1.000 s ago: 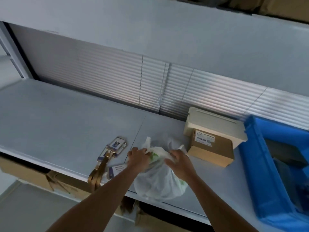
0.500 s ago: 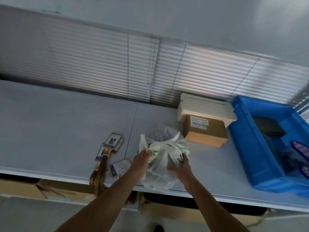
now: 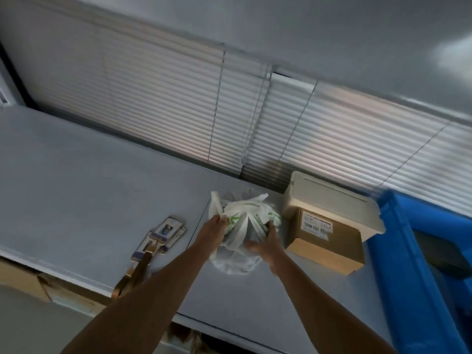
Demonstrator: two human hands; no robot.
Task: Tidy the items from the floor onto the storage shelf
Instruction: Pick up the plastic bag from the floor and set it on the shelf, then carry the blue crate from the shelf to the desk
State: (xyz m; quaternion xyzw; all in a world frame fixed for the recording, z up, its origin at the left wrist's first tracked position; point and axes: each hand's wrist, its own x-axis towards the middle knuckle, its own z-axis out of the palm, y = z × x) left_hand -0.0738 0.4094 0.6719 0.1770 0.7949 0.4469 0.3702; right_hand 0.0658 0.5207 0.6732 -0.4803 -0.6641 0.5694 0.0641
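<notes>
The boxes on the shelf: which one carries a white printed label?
The brown cardboard box, just right of the plastic bag. Its label faces the camera. The beige plastic box stacked on top shows none.

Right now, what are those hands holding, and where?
Both hands grip the white plastic bag on the shelf: left hand and right hand at its gathered top.

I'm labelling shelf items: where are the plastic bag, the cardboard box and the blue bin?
plastic bag [image 3: 236, 261]: head view, lower bulge of the bag.
cardboard box [image 3: 329, 247]: head view, brown front face.
blue bin [image 3: 401, 254]: head view, left wall.
</notes>
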